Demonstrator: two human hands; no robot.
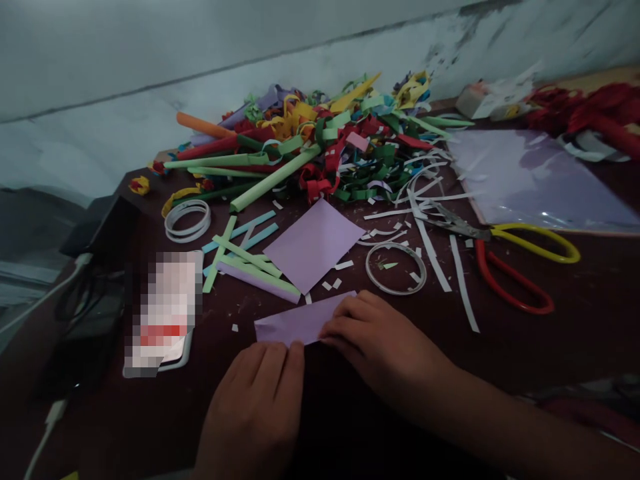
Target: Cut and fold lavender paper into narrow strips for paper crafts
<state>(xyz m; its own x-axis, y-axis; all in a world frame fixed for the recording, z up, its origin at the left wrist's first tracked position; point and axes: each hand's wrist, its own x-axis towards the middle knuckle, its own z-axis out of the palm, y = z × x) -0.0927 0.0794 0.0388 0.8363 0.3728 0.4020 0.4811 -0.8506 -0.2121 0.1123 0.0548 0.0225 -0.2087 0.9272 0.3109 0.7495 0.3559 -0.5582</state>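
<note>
A folded strip of lilac paper (295,321) lies on the dark table near its front. My left hand (260,400) rests with fingers together, their tips on the strip's near edge. My right hand (377,340) lies over the strip's right end, fingers curled and pressing it down. A flat lilac square (314,243) sits just beyond, with a tape ring (396,268) to its right.
A heap of coloured paper scraps and rolled tubes (325,147) fills the back. Red-and-yellow scissors (505,257) lie right, by a plastic sleeve of lilac sheets (540,180). More tape rings (187,220), a phone (163,313) and cables (65,293) sit left.
</note>
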